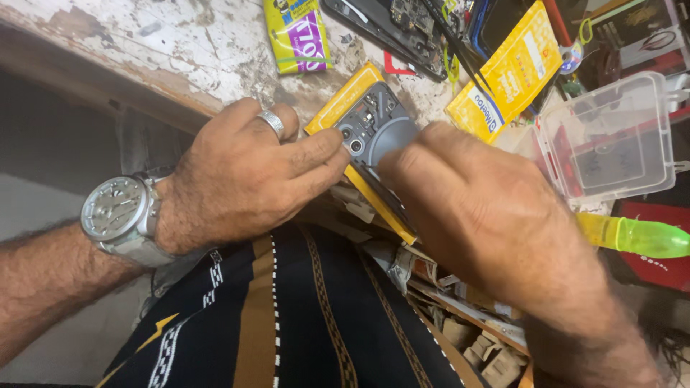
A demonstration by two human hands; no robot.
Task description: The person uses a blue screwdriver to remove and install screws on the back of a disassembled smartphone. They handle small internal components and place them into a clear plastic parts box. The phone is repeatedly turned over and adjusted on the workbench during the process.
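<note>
A worn workbench (180,50), its pale surface flaking and stained, is running across the top of the frame, its front edge slanting down from the upper left. A small yellow-and-purple packet (298,36) is lying on it at top centre. A flat yellow packet (341,108) is resting near the middle, with an opened grey phone (374,129) lying on top of it. Another yellow packet (507,75) is sitting at upper right beside a dark opened device (392,29). A clear plastic box (611,136) is standing at the right edge, and a green-and-yellow bottle (636,236) is lying just below it.
</note>
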